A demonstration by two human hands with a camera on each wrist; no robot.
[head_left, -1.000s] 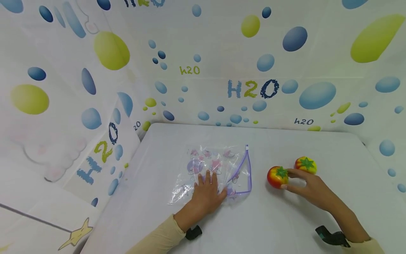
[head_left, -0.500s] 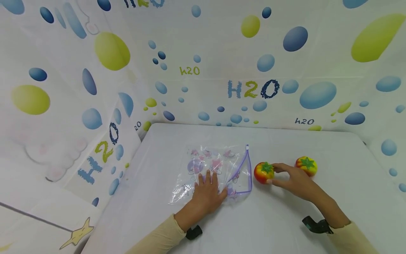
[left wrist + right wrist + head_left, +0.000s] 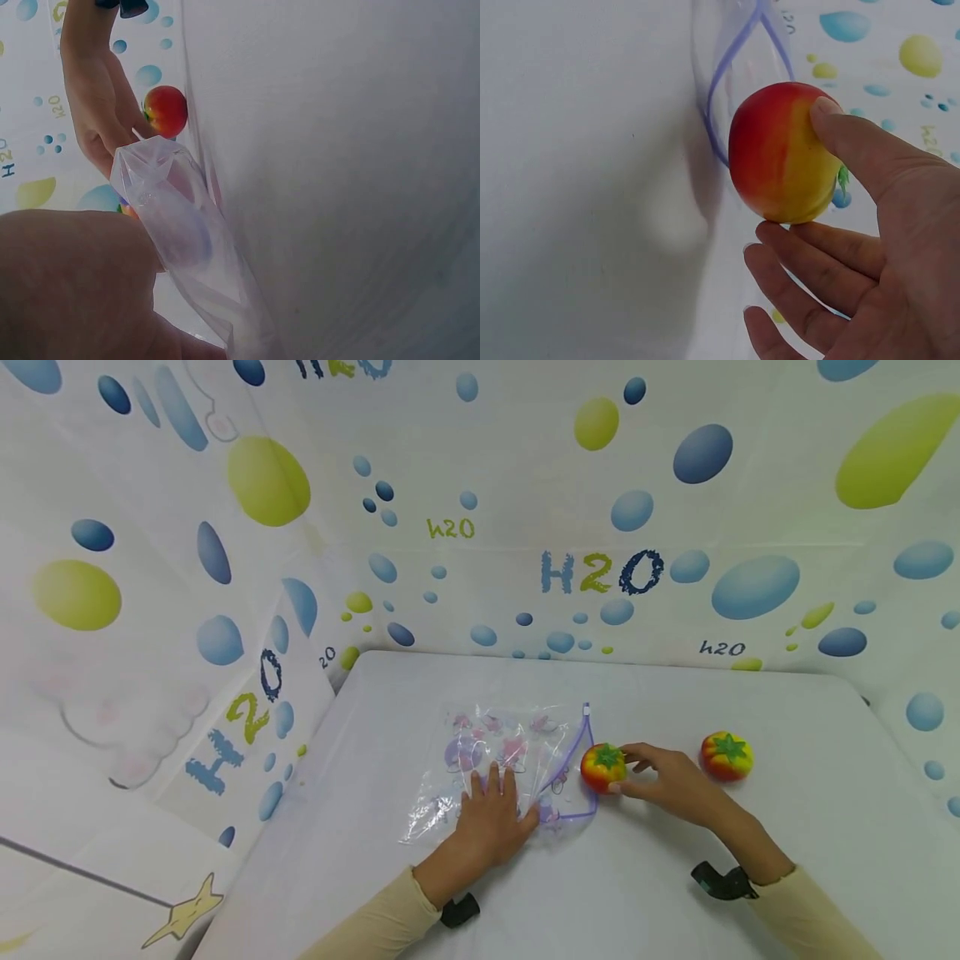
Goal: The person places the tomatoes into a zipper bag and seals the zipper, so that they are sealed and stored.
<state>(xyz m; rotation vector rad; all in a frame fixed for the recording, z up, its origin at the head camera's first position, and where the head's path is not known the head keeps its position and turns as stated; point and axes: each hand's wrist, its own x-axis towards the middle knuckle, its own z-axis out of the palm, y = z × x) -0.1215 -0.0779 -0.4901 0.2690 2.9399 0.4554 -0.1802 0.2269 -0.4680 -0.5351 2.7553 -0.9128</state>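
Head view: the left hand (image 3: 491, 814) lies on a clear printed bag (image 3: 510, 735) with its fingers straight and spread, holding nothing. The right hand (image 3: 663, 783) pinches a tomato-like fruit (image 3: 602, 772) between thumb and fingers, and the fruit sits at its fingertips, overlapping the bag's purple strip (image 3: 576, 816); I cannot tell whether fruit and strip touch. A second fruit (image 3: 727, 757) rests on the counter (image 3: 360, 735), just beyond the right hand and to its right. The step in hand looks to be bringing the held fruit to the parted strip; the next move would seem to call for a sure pinch and a steady press from the left hand. Against half a second ago, the right hand and its fruit are nearer the left hand, the gap to the strip is gone from sight, and the second fruit shows uncovered; the left hand and the bag lie as they did.

Left wrist view: the bag rises close beside the left hand and hides most of the held fruit; the second fruit shows beside the right hand.

Right wrist view: the thumb presses the yellow side, fingertips meet the opposite side, and the remaining fingers stand loosely apart.
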